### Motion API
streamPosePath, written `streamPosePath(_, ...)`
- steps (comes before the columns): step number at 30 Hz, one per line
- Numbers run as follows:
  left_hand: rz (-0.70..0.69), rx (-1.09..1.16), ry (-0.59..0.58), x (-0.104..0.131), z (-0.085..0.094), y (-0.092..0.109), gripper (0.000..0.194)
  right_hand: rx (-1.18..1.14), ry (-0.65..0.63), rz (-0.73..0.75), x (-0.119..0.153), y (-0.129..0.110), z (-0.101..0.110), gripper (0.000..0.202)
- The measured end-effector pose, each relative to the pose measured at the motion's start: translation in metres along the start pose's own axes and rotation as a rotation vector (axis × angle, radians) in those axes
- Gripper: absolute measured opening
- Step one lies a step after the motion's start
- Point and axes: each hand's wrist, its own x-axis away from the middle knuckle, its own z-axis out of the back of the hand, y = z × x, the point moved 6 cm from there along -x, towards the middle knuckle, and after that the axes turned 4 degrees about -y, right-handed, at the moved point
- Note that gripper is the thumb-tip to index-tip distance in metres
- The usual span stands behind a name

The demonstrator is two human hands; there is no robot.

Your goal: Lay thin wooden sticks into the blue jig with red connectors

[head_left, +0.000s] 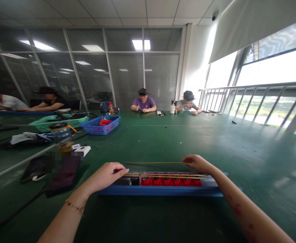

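Note:
A long blue tray (163, 191) lies in front of me on the green table. Inside it is a row of several small red containers (166, 181) with dark parts, and a black piece (135, 181) sits at their left. Thin wooden sticks (160, 176) stretch lengthwise above the tray. My left hand (111, 174) has thumb and fingers closed at their left ends. Beyond the tray's far side, my right hand (197, 163) pinches the right end of a separate thin stick (154, 163), which points left, roughly level.
To the left lie a dark phone (64, 172), a white device (83, 152) and a lidded jar (61, 136). A blue basket (99, 129) and a green basket (40, 126) stand farther back. Several people sit at the table's far side, including one in purple (144, 104).

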Motion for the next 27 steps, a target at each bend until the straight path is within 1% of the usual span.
streamPosePath(3, 0.020, 0.020, -0.069, 0.001, -0.005, -0.001, 0.040, 0.033, -0.041, -0.006, -0.003, 0.003, -0.006, 0.026)
streamPosePath(5, 0.016, 0.039, -0.074, 0.001, -0.006, 0.001, 0.038, 0.045, -0.052, -0.013, -0.002, 0.004, -0.007, 0.027)
streamPosePath(9, -0.025, 0.072, -0.011, 0.000, -0.001, 0.005, 0.032, 0.055, -0.052, -0.004, 0.001, 0.000, -0.006, 0.027)
streamPosePath(14, -0.056, 0.073, 0.059, 0.000, 0.008, 0.010, 0.031, 0.064, -0.053, 0.037, 0.003, -0.003, -0.007, 0.026)
streamPosePath(17, -0.064, 0.168, 0.118, 0.001, 0.013, 0.010, 0.030, 0.071, -0.021, 0.029, 0.004, -0.001, -0.007, 0.026)
streamPosePath(18, -0.059, 0.222, 0.151, 0.001, 0.015, 0.008, 0.029, 0.075, -0.014, 0.022, 0.004, 0.000, -0.006, 0.027)
streamPosePath(20, -0.024, 0.344, 0.260, 0.001, 0.021, -0.001, 0.027, 0.084, -0.012, 0.005, 0.004, 0.001, -0.006, 0.027)
streamPosePath(24, 0.067, 0.641, 0.558, 0.003, 0.033, -0.035, 0.030, 0.102, -0.009, -0.006, 0.003, 0.001, -0.006, 0.027)
streamPosePath(27, 0.083, 0.827, 0.736, 0.006, 0.040, -0.056, 0.030, 0.116, -0.001, -0.014, 0.003, 0.003, -0.006, 0.027)
